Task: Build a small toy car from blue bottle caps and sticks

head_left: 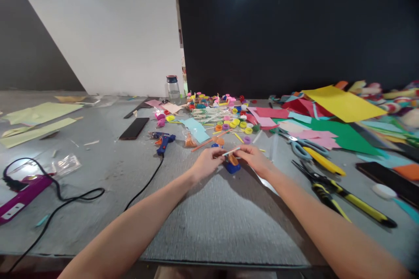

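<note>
Both my hands meet over the middle of the grey table point(209, 222). My left hand point(207, 164) and my right hand point(254, 159) each pinch one end of a thin pale stick point(231, 151), held level between them. Just below the stick sits a small blue piece with an orange part point(232, 164) on the table, touching or very near my fingers. Which fingers grip it I cannot tell.
A blue glue gun point(164, 141) with a black cord lies left of my hands. Coloured bottle caps point(237, 124), sticks and paper sheets point(340, 135) spread behind and right. Scissors point(306, 147), yellow-handled cutters point(340, 192), a dark phone point(134, 128), a glass jar point(172, 86) and a purple power strip point(22, 196) lie around.
</note>
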`<state>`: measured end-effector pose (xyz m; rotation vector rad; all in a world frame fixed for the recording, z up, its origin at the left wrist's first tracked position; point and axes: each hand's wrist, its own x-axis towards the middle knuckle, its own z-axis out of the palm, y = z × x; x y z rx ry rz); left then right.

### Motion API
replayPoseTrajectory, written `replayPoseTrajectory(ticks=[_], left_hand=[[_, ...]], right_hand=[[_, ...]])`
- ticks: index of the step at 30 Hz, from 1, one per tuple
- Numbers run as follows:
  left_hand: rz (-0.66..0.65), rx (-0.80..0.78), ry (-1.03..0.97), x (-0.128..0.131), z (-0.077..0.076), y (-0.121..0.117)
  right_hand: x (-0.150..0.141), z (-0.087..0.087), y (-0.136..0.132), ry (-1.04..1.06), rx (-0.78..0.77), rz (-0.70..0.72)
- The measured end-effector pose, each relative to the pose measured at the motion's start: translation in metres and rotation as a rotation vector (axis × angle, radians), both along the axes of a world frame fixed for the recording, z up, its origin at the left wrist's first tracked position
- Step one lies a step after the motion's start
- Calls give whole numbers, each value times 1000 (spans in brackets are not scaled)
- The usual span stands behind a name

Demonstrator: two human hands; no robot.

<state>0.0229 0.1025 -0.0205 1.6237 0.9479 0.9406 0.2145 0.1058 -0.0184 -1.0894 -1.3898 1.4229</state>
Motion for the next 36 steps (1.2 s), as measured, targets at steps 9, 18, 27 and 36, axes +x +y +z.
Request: replayPoseTrajectory(ticks=[9, 18, 27, 36], left_hand=[[138, -33, 25, -8, 2, -13], [132, -69, -31, 5, 3, -25], [150, 10, 27, 7, 2, -22], [151, 16, 38, 7, 4, -21]], right_hand=[[6, 18, -12, -23, -100, 163], [0, 7, -10, -251, 116, 107], [-4, 8, -15, -368, 232, 14], [-7, 6, -15, -435, 281, -40]])
